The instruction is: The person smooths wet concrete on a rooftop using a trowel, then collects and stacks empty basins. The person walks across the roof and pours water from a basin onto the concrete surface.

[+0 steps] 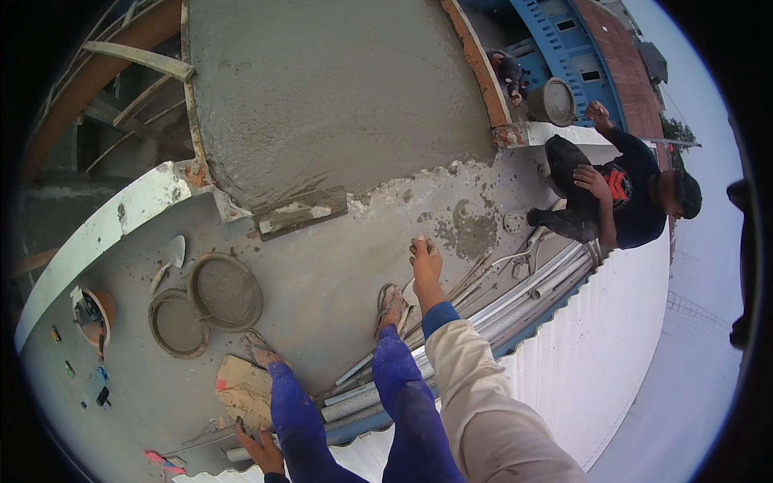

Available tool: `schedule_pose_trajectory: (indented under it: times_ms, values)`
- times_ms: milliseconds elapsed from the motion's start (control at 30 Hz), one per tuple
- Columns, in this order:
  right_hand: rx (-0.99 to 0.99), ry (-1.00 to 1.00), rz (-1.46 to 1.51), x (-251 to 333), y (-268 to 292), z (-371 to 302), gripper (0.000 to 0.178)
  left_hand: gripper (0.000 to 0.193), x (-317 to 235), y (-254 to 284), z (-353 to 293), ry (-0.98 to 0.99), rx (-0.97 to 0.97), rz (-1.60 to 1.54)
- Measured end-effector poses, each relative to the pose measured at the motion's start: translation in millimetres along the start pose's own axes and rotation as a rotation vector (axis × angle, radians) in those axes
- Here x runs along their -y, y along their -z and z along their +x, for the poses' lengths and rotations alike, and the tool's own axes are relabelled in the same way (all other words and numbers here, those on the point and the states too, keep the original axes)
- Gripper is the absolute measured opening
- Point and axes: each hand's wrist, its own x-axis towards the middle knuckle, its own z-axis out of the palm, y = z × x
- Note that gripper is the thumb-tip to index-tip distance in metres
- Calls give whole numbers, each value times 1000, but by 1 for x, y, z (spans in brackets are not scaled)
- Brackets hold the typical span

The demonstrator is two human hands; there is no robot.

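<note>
My right hand (427, 262) is held out over the grey floor, in front of the wet concrete slab (338, 97). Its fingers are curled together at the tips; anything between them is too small to make out. Low at the left, my left hand (259, 451) hangs beside my leg with fingers apart and nothing in it, nearest to a flattened brown paper sack (244, 390). A cement-smeared wooden board (302, 212) lies at the slab's near edge. Left of my feet stand two round grey tubs (225, 291), and beside them a pointed trowel (168, 262).
Metal pipes (515, 298) lie along corrugated white sheeting (596, 338). At right sits a person in a dark shirt (640, 189), one hand raised near a bucket (555, 101); another person (509, 74) is below. An orange container with tools (101, 310) stands left, beside an open wooden frame (141, 58).
</note>
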Motion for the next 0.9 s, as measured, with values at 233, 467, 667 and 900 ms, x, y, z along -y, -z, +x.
schedule_pose_trajectory:
  times_ms: [233, 467, 667, 900]
  values:
    - [-371, 584, 167, 241, 184, 249, 44, 63, -51, -49, -28, -69, 54, 229]
    - [22, 282, 842, 315, 216, 289, 57, 64, -98, -136, -55, -9, 94, 310]
    - [116, 98, 580, 175, 207, 171, 33, 62, -141, -144, -64, -135, 173, 279]
    - [379, 49, -63, 35, 131, 15, 48, 64, -32, -62, -63, 177, -109, 267]
